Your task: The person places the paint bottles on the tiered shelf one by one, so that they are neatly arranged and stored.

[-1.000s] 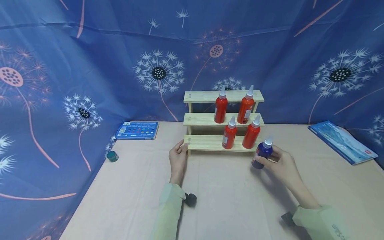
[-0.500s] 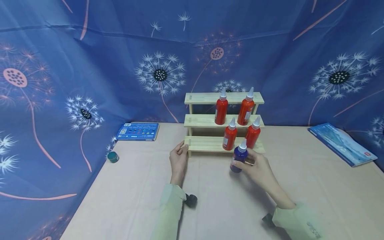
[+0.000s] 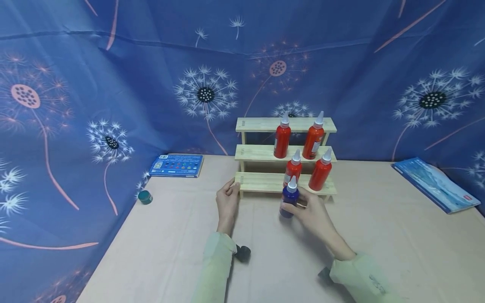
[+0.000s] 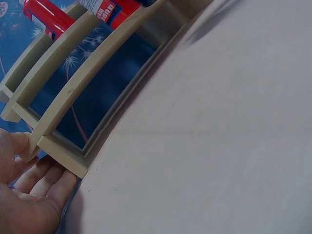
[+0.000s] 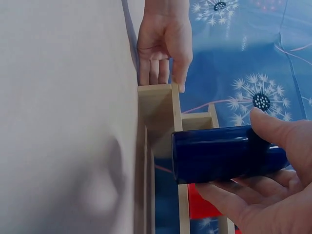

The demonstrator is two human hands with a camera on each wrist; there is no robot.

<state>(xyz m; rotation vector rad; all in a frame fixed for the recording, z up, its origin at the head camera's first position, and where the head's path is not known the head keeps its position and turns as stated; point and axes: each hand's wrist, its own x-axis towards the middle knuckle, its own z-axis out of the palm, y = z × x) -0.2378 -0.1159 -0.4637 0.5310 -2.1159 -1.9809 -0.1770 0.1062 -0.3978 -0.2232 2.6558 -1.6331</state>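
A three-step wooden rack [image 3: 257, 182] stands near the back of the table. My left hand [image 3: 228, 205] pinches the left end of its lowest step, thumb on top and fingers beneath, as the left wrist view shows. My right hand [image 3: 315, 213] grips a dark blue squeeze bottle [image 3: 289, 201] with a pale pointed cap, upright in front of the lowest step. In the right wrist view the blue bottle [image 5: 219, 153] lies between thumb and fingers. Red bottles stand on the rack: one [image 3: 320, 170] at the lowest step's right, another [image 3: 292, 169] partly hidden behind the blue bottle.
Two more red bottles, one [image 3: 282, 141] left and one [image 3: 313, 141] right, stand on the middle step. A blue box [image 3: 177, 165] and a small green-lidded jar [image 3: 145, 197] are at the left. A blue booklet [image 3: 435, 185] lies at the right. Patterned blue cloth [image 3: 151, 84] hangs behind.
My right hand has carried the blue bottle leftward, from the rack's right end to in front of the left red bottle on the lowest step. My left hand keeps its hold.
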